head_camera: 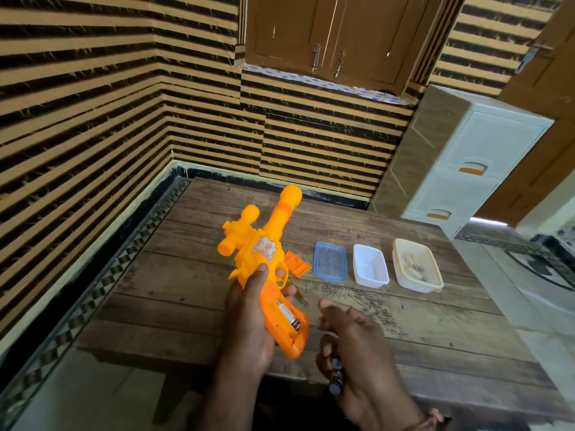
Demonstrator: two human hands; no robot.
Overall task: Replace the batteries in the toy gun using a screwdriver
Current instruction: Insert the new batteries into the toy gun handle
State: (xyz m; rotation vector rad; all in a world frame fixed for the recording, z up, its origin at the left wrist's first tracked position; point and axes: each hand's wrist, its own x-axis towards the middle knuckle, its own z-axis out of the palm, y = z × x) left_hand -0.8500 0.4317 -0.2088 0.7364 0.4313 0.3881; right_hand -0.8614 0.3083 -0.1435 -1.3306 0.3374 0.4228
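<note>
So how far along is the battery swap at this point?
Cover is off, lying on the table. One battery sits in the toy gun grip, held by the left hand. Right hand holds more batteries. Left: finishing the swap, refitting the cover.

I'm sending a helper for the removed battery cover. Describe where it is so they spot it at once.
On the wooden table, look left of the row of three tubs. The battery cover is a small flat orange ribbed plate lying beside the blue-rimmed tub.

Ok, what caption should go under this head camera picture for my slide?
Left hand holds the orange toy gun, one battery in its open grip, while the right hand holds more batteries.
</note>
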